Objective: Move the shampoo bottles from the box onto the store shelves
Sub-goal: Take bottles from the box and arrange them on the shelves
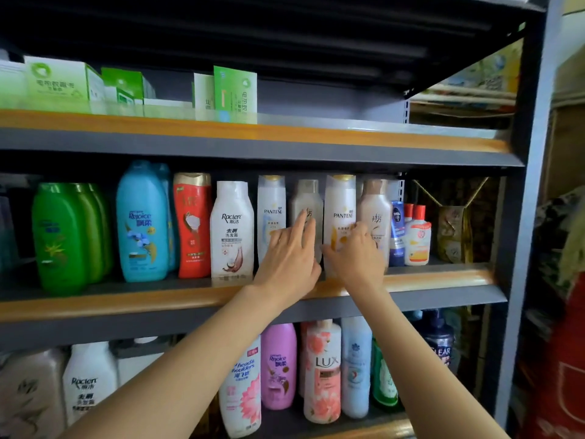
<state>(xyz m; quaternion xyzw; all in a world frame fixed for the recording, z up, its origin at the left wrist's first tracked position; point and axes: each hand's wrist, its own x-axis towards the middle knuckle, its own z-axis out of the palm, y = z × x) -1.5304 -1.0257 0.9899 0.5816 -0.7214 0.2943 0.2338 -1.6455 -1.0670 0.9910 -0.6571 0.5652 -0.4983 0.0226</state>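
1. On the middle shelf [443, 275], a row of shampoo bottles stands upright: green bottles [63, 239], a blue Rejoice bottle [142, 223], a red bottle [192, 226], a white Raclen bottle [232, 229], then two Pantene bottles with a pale bottle between them.
2. Left hand [289, 258]: fingers extended and spread, lying flat against the left Pantene bottle [270, 204] and the pale bottle [308, 201]; nothing is gripped.
3. Right hand [357, 255]: fingers bent against the lower front of the right Pantene bottle [340, 207]; whether it grips or only presses cannot be told.
4. A beige bottle [376, 210] stands just beside that hand, followed by smaller bottles to the right.
5. Upper shelf [253, 134] carries green and white cartons [57, 80].
6. Lower shelf holds further bottles, including a pink Lux bottle [323, 372].
7. The box is out of view.
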